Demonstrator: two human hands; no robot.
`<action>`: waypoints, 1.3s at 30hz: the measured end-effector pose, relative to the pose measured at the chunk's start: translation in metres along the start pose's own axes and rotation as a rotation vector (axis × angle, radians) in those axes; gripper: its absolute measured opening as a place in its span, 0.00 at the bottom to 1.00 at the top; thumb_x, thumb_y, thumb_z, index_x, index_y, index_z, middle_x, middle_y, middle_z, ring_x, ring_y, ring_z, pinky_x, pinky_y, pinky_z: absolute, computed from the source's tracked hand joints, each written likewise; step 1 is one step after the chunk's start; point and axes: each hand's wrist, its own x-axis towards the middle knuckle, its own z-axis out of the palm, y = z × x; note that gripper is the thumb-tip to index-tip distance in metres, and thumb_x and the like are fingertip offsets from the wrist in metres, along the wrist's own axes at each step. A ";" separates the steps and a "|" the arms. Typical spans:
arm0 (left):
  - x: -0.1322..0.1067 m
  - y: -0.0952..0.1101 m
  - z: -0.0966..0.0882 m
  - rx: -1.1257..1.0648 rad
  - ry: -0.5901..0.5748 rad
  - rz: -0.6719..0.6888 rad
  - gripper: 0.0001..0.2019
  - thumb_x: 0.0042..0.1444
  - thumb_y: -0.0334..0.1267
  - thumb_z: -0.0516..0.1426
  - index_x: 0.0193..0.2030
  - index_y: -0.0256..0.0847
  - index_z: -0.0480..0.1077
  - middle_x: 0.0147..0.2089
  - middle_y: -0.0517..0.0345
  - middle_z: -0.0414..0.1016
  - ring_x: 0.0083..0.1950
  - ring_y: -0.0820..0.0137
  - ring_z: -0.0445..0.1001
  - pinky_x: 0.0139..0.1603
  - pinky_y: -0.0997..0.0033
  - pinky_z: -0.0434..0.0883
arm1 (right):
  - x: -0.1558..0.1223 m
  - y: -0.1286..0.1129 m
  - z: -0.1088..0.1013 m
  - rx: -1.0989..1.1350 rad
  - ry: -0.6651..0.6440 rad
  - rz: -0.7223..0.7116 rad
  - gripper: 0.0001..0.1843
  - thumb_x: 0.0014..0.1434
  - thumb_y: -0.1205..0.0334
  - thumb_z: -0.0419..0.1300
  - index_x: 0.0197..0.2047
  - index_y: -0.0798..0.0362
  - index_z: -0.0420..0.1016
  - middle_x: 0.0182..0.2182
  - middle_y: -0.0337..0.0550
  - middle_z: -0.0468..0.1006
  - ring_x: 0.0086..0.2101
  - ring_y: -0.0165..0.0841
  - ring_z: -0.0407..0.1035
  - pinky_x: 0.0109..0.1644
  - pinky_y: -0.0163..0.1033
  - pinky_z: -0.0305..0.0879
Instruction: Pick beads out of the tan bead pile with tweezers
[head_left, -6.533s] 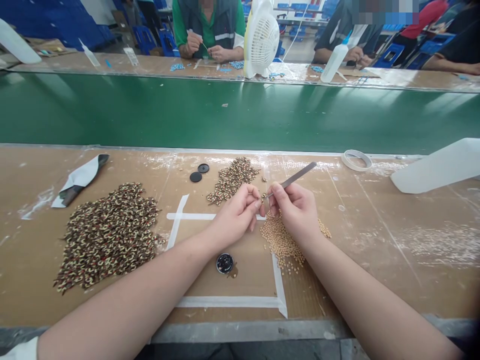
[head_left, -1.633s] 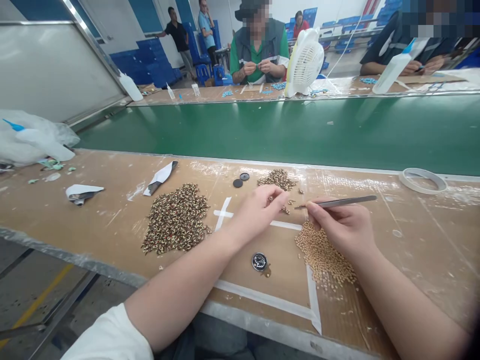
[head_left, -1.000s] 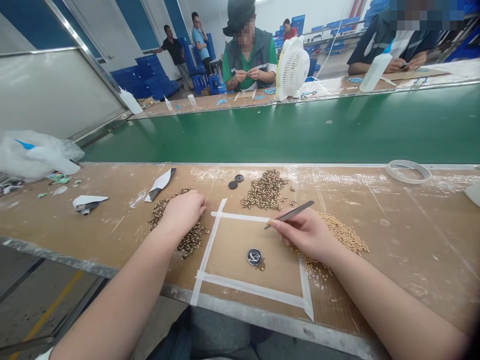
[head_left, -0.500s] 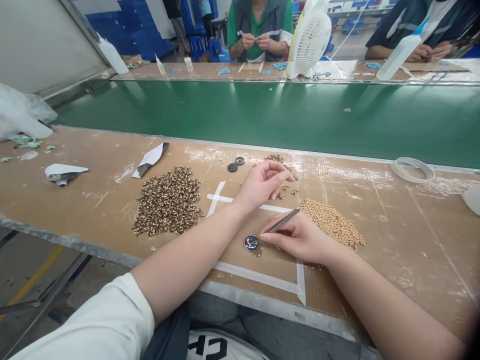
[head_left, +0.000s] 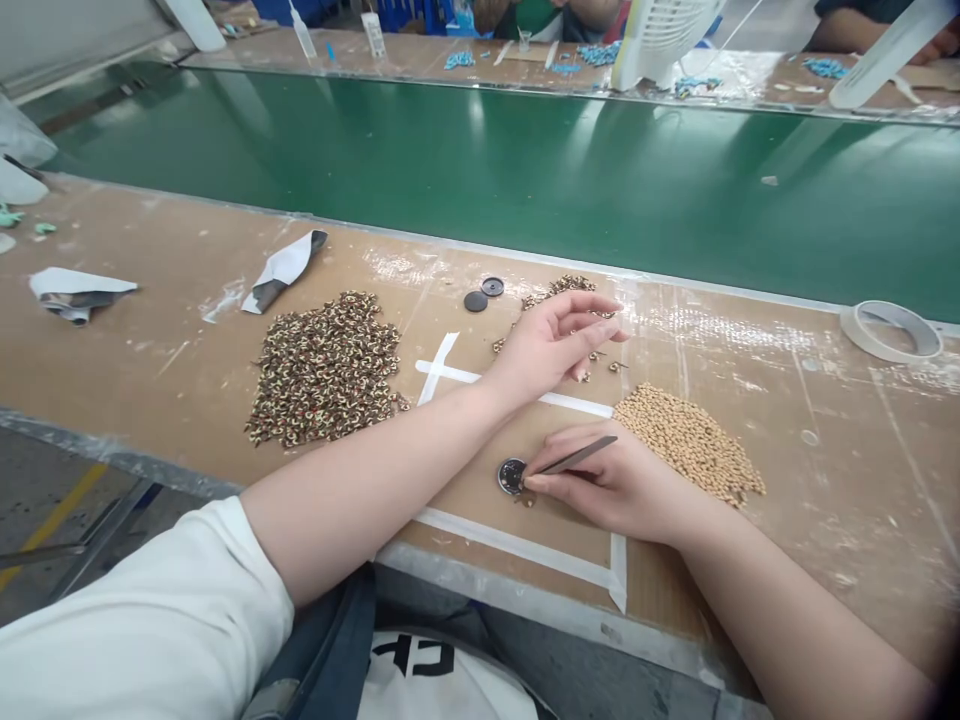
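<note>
My right hand (head_left: 600, 480) grips a pair of grey metal tweezers (head_left: 581, 455) like a pen. The tweezers' tips, partly covered by my fingers, are at a small round cap (head_left: 511, 477) filled with something dark and shiny. Farther forward, my left hand (head_left: 559, 340) hovers with its fingers loosely bent and apart, and nothing shows in them. Under and around it lie loose small brown metal pieces (head_left: 574, 284). A heap of tan beads (head_left: 690, 440) lies just right of my right hand.
Left of my arm is a large heap of small brown-and-cream pieces (head_left: 322, 370). Two black round caps (head_left: 475, 301) lie near a white tape mark (head_left: 437, 368). A tape roll (head_left: 891, 331) sits at right. Beyond is a green belt (head_left: 450, 150), with a fan (head_left: 664, 40) and people across it.
The view has tilted down. My right hand's fingers and tweezers have come over the edge of the dark-filled cap. My left hand's fingers have opened out somewhat above the brown pieces.
</note>
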 end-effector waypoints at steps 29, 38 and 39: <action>-0.003 -0.005 -0.003 0.194 -0.023 -0.127 0.15 0.56 0.41 0.68 0.47 0.38 0.77 0.41 0.53 0.83 0.22 0.81 0.70 0.25 0.76 0.67 | -0.010 0.010 -0.048 0.070 1.092 0.280 0.18 0.65 0.50 0.65 0.27 0.50 0.77 0.15 0.35 0.66 0.22 0.33 0.73 0.29 0.40 0.71; -0.004 -0.004 -0.002 0.162 -0.007 -0.142 0.14 0.57 0.38 0.67 0.48 0.40 0.73 0.40 0.55 0.82 0.21 0.82 0.69 0.24 0.78 0.66 | -0.006 0.015 -0.045 0.074 1.057 0.334 0.18 0.63 0.48 0.66 0.28 0.50 0.77 0.15 0.34 0.66 0.23 0.35 0.76 0.29 0.40 0.73; -0.004 -0.004 -0.002 0.161 -0.007 -0.143 0.13 0.57 0.37 0.67 0.48 0.40 0.73 0.40 0.55 0.82 0.21 0.82 0.69 0.24 0.78 0.66 | -0.006 0.015 -0.046 0.074 1.058 0.328 0.18 0.64 0.48 0.66 0.28 0.50 0.77 0.15 0.34 0.66 0.23 0.35 0.76 0.29 0.40 0.73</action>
